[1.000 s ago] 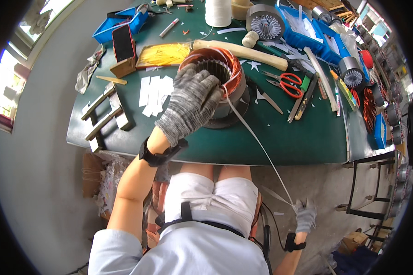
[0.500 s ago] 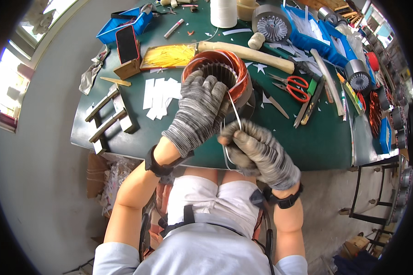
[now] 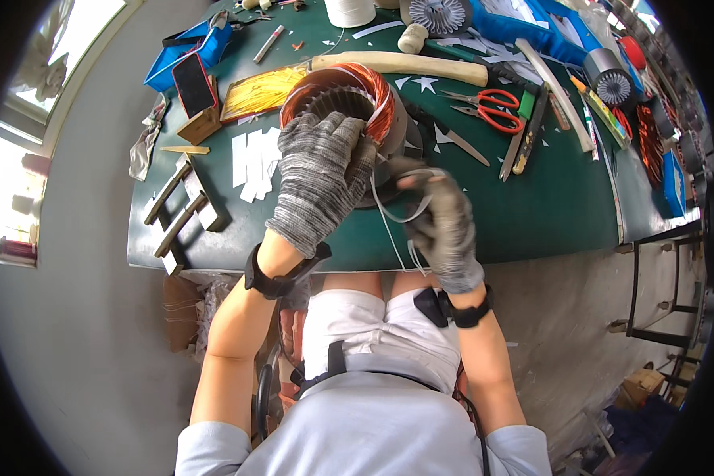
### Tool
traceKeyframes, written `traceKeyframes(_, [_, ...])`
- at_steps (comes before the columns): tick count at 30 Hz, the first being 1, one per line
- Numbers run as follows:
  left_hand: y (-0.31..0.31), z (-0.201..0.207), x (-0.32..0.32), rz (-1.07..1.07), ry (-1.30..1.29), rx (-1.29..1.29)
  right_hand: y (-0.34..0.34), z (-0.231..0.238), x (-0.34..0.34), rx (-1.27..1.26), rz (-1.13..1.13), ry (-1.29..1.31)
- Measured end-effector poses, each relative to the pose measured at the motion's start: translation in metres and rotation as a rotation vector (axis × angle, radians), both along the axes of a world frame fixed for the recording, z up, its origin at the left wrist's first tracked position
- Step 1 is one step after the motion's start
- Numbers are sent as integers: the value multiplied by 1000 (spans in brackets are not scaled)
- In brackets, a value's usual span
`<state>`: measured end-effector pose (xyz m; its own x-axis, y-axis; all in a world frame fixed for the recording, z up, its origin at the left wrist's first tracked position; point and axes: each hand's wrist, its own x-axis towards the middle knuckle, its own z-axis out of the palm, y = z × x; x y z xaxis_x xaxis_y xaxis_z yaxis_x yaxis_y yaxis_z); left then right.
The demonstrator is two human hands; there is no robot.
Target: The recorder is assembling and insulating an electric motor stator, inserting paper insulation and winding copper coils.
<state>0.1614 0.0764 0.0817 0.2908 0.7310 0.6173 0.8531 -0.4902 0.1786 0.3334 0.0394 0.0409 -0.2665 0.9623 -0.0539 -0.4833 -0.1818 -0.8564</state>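
Note:
A motor stator with a ring of copper windings stands on the green table in front of me. My left hand, in a grey striped knit glove, grips the near side of the windings, its fingertips at the edge of the bore. White lacing cord comes from beside its thumb, loops slackly to the right and hangs toward the table edge. My right hand, gloved alike, is closed on the cord just right of the stator. Motion smears its fingers, and they partly hide the cord.
Red-handled scissors, a knife and a wooden mallet handle lie behind and right. Paper strips, a wooden frame, a phone and a tray of yellow strips sit left. A cord spool stands at the back.
My right hand has moved up and closer to the stator's right side. The cord, stretched straight before, now hangs in a slack loop. My left hand stays on the windings; the whole view has shifted slightly.

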Motion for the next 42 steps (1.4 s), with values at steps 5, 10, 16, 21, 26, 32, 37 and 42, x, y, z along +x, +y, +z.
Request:
traceKeyframes(5, [8, 2, 6, -108, 23, 43, -66, -45, 13, -10, 130, -194])
traceKeyframes(10, [4, 18, -30, -234, 37, -135, -129, -76, 243, -249, -603, 276])
traceKeyframes(16, [11, 22, -31, -119, 224, -83, -110, -38, 219, 111, -600, -1923])
traceKeyframes(21, [13, 26, -41, -53, 188, -127, -29, 19, 51, 797, -563, -1041])
traceKeyframes(26, [20, 34, -30, -290, 217, -246, 18, 6, -33, 942, -638, -1015])
traceKeyframes(32, [22, 37, -29, -108, 474, -292, 33, 3, -63, 1092, -834, -1034])
traceKeyframes(37, [2, 30, -17, 117, 376, 91, 67, 34, -38, 1456, -692, -911])
traceKeyframes(42, [-1, 14, -13, 15, 121, -28, 26, -4, -3, 968, -509, -965])
